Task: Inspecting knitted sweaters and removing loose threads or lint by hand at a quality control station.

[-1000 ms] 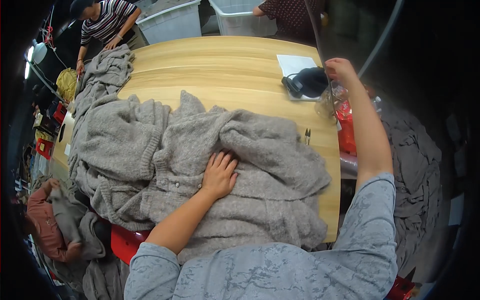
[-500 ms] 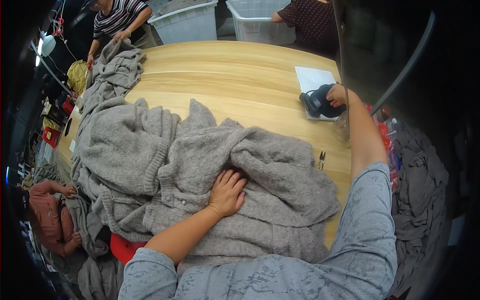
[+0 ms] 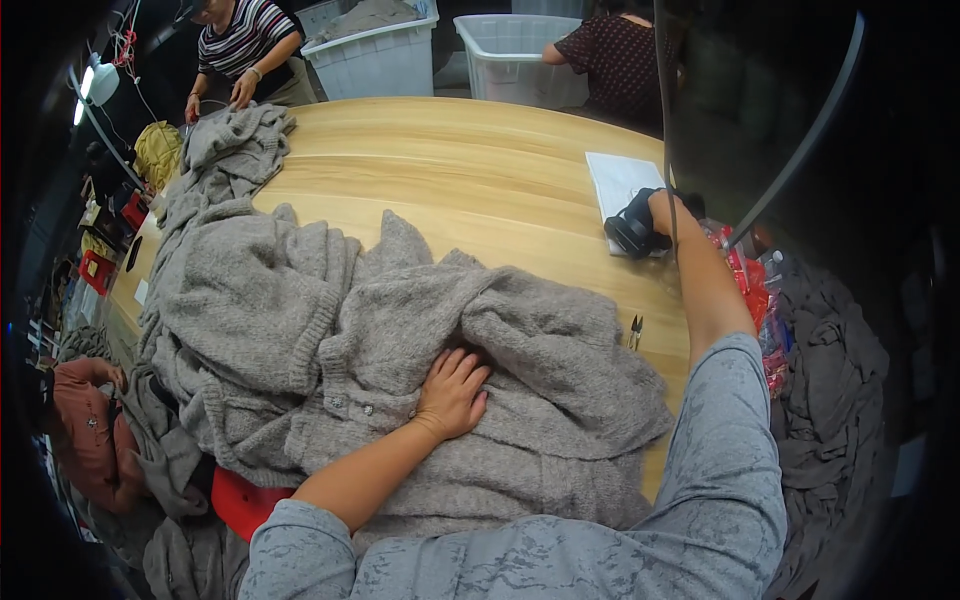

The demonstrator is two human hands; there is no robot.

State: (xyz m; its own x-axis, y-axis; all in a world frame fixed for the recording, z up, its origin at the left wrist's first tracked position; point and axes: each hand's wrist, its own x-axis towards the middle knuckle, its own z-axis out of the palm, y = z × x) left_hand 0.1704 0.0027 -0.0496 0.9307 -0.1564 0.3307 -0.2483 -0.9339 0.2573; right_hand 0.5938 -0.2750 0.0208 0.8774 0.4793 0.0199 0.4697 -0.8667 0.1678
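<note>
A grey knitted cardigan (image 3: 560, 400) with buttons lies bunched on the table in front of me. My left hand (image 3: 453, 392) rests flat on it, fingers stretched out. Over at the right edge, my right hand (image 3: 664, 208) grips a bulky black object (image 3: 634, 232), whose kind I cannot make out; the fingers are partly hidden. That object sits over a white sheet of paper (image 3: 612, 178). Small thread snips (image 3: 635, 331) lie just right of the cardigan.
More grey knitwear (image 3: 230, 290) is heaped along the left side of the wooden table (image 3: 450, 150). A co-worker (image 3: 245, 45) handles knitwear at the far left; others are at the left and far right. White bins (image 3: 375, 60) stand behind. Red plastic packaging (image 3: 755, 290) lies beside the right edge.
My right hand has come slightly nearer and to the left, and the black object has tilted or turned under it. My left hand stays on the cardigan.
</note>
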